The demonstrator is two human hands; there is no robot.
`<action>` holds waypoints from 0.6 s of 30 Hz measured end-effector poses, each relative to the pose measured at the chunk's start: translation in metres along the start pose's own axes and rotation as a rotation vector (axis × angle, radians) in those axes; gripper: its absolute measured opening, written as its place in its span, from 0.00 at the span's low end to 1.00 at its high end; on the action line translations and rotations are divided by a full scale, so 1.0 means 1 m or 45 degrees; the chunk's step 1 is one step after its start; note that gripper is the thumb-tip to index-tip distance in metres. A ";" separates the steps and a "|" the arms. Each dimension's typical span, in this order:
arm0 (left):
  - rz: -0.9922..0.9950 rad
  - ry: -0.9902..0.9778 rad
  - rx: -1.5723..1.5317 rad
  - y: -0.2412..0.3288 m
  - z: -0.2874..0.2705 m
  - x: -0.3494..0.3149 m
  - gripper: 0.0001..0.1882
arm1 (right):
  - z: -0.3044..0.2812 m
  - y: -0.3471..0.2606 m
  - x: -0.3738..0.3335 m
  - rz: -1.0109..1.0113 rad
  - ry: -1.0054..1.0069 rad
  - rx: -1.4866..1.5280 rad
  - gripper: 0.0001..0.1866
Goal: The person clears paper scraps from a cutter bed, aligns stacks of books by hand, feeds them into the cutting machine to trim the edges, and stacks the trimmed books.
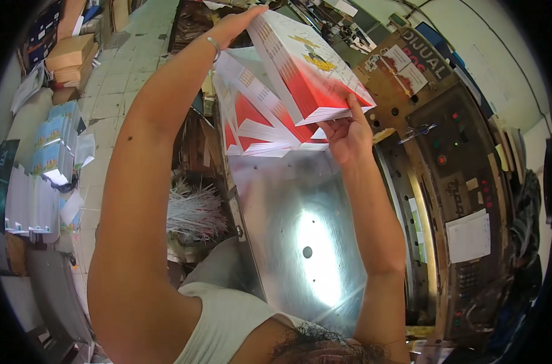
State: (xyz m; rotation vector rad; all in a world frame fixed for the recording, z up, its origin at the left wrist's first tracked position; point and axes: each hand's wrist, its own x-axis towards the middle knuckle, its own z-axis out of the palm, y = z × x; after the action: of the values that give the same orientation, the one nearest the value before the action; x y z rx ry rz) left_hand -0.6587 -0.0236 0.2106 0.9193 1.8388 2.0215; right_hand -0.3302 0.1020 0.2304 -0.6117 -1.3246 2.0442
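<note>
A thick stack of red and white printed booklets [309, 54] is lifted and tilted at the far end of the metal table. My left hand [238, 25], a bracelet at its wrist, grips the stack's far left end, with part of the fingers hidden. At the near right corner my right hand [348, 134] holds the stack, one finger on the top sheet and the others beneath. More red and white booklets [254, 115] lean and fan out on the table just below and left of the raised stack.
The shiny metal table [276, 212] has a round hole. On the right runs a machine's control panel [449, 151] with lit buttons and a taped paper sheet [469, 236]. Shredded paper strips [194, 209] lie left of the table. Wrapped stacks [58, 142] stand on the tiled floor.
</note>
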 end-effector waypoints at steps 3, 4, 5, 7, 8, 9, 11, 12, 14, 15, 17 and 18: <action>0.081 0.044 0.075 0.015 0.022 0.016 0.47 | -0.010 -0.020 0.016 -0.039 0.011 0.010 0.17; -0.021 0.035 0.056 0.042 0.040 0.013 0.46 | -0.022 -0.031 0.027 -0.075 -0.009 0.049 0.17; -0.123 0.043 0.044 0.058 0.050 0.012 0.45 | -0.028 -0.043 0.032 -0.090 0.022 0.018 0.17; -0.022 -0.105 0.000 0.064 0.054 0.035 0.45 | -0.022 -0.058 0.035 -0.095 0.036 -0.004 0.17; -0.002 -0.116 -0.011 0.071 0.059 0.050 0.45 | -0.019 -0.065 0.036 -0.165 0.029 -0.026 0.18; -0.014 -0.116 -0.018 0.079 0.071 0.057 0.44 | -0.022 -0.072 0.040 -0.244 0.034 -0.049 0.19; -0.023 -0.142 -0.041 0.090 0.097 0.067 0.43 | -0.036 -0.084 0.053 -0.267 0.082 -0.019 0.19; -0.029 -0.155 -0.042 0.094 0.106 0.076 0.42 | -0.038 -0.088 0.059 -0.275 0.105 -0.003 0.20; -0.054 -0.180 -0.033 0.096 0.129 0.092 0.41 | -0.046 -0.093 0.066 -0.290 0.171 0.046 0.20; -0.070 -0.192 -0.024 0.094 0.138 0.099 0.41 | -0.054 -0.094 0.071 -0.292 0.177 0.040 0.20; -0.113 -0.218 0.005 0.089 0.157 0.117 0.39 | -0.078 -0.095 0.089 -0.305 0.129 0.001 0.20; -0.140 -0.229 0.022 0.081 0.166 0.124 0.39 | -0.083 -0.093 0.094 -0.307 0.136 0.014 0.20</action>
State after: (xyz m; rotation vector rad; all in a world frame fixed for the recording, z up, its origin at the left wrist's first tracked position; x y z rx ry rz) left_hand -0.6355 0.1672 0.3226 0.9495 1.7718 1.7986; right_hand -0.3173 0.2497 0.2795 -0.5211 -1.2593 1.7991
